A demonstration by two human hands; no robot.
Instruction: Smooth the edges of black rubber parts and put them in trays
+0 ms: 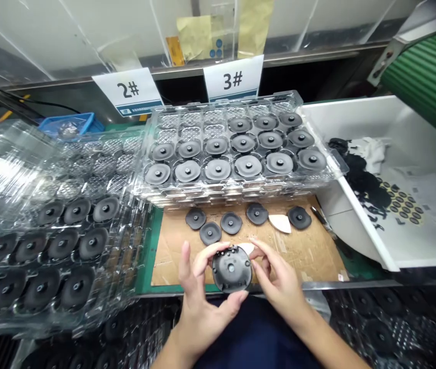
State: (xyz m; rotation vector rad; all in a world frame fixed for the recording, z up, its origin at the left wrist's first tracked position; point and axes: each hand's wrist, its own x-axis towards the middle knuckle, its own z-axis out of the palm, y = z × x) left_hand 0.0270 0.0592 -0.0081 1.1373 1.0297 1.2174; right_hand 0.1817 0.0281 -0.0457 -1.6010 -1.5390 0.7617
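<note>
A round black plastic cover (231, 270) is tilted up above the front of the cardboard, showing small posts along its rim. My left hand (206, 302) grips it by the edge, with thumb below and a finger on top. At the cover's right rim is my right hand (275, 274), its thumb and fingers closed together; whatever they pinch is too small or hidden to make out. Behind the cover, a white piece (247, 248) shows partly beside the right fingertips. Several similar black covers (231, 223) lie on the cardboard (179, 256), near another white piece (280, 223).
Stacked clear trays (241, 182) with black covers stand behind the cardboard. More clear trays (125, 215) with covers stand at left. To the right, a white bin (364, 220) holds black bits and an oval-sticker sheet (404, 205). A pen (320, 217) lies beside it.
</note>
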